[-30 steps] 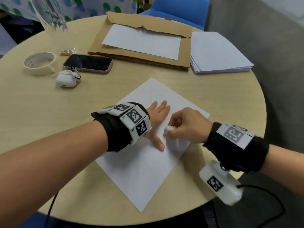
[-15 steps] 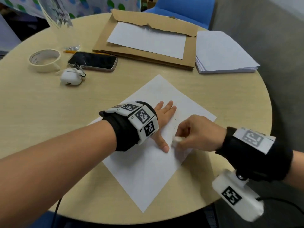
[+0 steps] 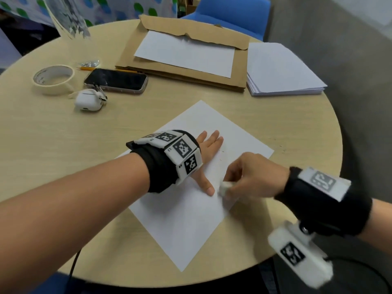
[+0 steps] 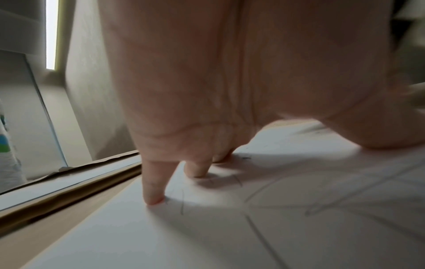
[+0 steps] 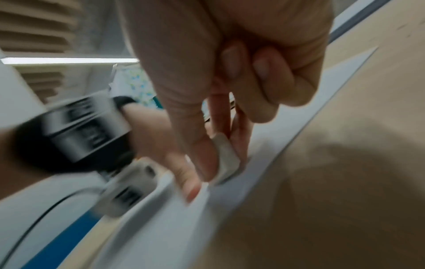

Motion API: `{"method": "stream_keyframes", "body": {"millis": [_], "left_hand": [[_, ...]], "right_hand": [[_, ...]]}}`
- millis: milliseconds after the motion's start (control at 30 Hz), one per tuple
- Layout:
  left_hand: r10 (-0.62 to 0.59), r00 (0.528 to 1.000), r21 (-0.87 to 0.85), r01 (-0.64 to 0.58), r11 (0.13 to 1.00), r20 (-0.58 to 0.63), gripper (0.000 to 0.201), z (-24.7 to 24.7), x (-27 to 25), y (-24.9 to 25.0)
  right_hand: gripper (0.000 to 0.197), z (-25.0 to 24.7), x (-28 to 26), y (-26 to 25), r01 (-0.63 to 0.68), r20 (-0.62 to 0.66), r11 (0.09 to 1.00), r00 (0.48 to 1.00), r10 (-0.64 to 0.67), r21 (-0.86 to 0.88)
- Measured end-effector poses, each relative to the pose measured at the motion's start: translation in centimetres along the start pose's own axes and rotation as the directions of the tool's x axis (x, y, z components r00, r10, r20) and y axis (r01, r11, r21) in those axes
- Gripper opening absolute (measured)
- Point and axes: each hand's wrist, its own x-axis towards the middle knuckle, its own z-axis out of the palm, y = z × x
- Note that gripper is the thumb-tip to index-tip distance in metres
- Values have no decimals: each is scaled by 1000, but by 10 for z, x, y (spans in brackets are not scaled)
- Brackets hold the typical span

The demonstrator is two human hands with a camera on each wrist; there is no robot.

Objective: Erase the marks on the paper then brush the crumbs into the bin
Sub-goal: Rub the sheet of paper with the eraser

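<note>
1. Far left on the round wooden table (image 3: 53, 134) sit a roll of masking tape (image 3: 54, 78), a small white earbud case (image 3: 89, 100) and a dark phone (image 3: 116, 80), all well clear of the work.
2. The left hand (image 3: 206, 153) lies flat on the white paper (image 3: 186, 225), fingers straight and spread, tips pressing down, holding nothing; faint pencil marks (image 4: 322, 205) run beside them.
3. The sheet sits skewed, its near corner close to the table's edge, with bare wood on either side.
4. The right hand (image 3: 252, 177) pinches a small white eraser (image 3: 225, 186) between thumb and fingers, its end down on the paper just beside the left thumb; it is blurred.
5. Behind, a torn brown envelope (image 3: 184, 58) carries a loose sheet.
6. To the right, a neat stack of paper (image 3: 280, 71) lies near the rim, with dark crumbs (image 3: 281, 147) on the wood.
</note>
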Motion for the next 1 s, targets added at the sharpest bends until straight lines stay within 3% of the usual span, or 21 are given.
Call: {"method": "stream_keyframes", "body": {"millis": [67, 167, 233, 333, 433, 633, 700, 867, 1000], "left_hand": [[-6, 1000, 9, 6, 1000, 3, 131, 0, 0, 0], [-6, 1000, 12, 6, 1000, 11, 130, -1, -1, 0], [-5, 1000, 12, 5, 1000, 11, 130, -1, -1, 0], [0, 1000, 7, 0, 1000, 1, 130, 1, 0, -1], [8, 1000, 3, -8, 1000, -8, 130, 2, 0, -1], [0, 1000, 0, 0, 1000, -9, 128, 1, 1, -1], [3, 1000, -1, -3, 1000, -9, 129, 1, 1, -2], [16, 1000, 11, -15, 1000, -14, 129, 2, 1, -2], [10, 1000, 11, -9, 1000, -23, 129, 1, 1, -2]], "right_hand": [[25, -16, 12, 0, -66, -33, 997, 997, 67, 45], [15, -36, 31, 0, -125, -215, 987, 966, 144, 100], [18, -30, 28, 0, -94, -277, 993, 954, 112, 78], [25, -5, 3, 0, -41, -156, 999, 987, 43, 16], [21, -7, -1, 0, -77, -25, 996, 997, 78, 40], [23, -33, 27, 3, -136, -238, 982, 957, 165, 131], [19, -22, 15, 7, -103, -237, 988, 963, 128, 115], [20, 1, -6, 0, -70, -11, 996, 997, 71, 49], [12, -29, 29, -8, -151, -192, 974, 964, 183, 167]]}}
